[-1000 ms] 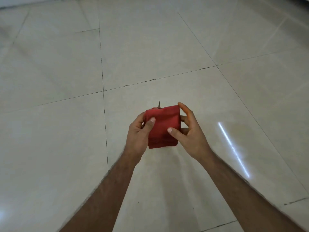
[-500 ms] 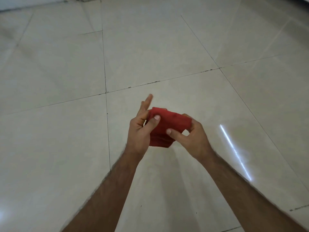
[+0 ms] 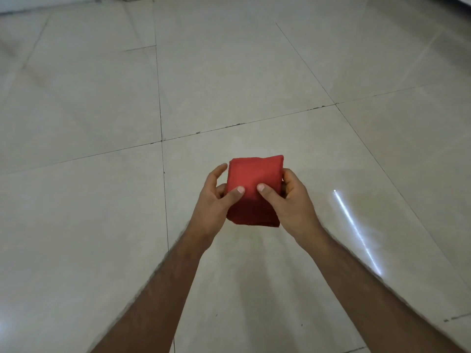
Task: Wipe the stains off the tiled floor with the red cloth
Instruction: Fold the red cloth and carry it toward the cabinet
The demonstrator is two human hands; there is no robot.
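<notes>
A red cloth [image 3: 254,179], folded into a thick rectangle, is held in the air above the tiled floor [image 3: 102,225]. My left hand [image 3: 215,205] grips its left side with the thumb pressed on top. My right hand [image 3: 293,202] grips its right side, thumb on top too. The two thumbs nearly meet at the middle of the cloth. The fingers of both hands are partly hidden under it. Small dark marks dot the grout line [image 3: 239,124] beyond the cloth.
Large pale glossy tiles stretch in every direction. A bright streak of reflected light [image 3: 356,233] lies on the tile to the right of my right arm. A wall base [image 3: 51,6] runs along the far top-left edge.
The cloth was bunched and being refolded half a second ago, with my left fingers spread. Now it is a flat, neat rectangle held level by both hands.
</notes>
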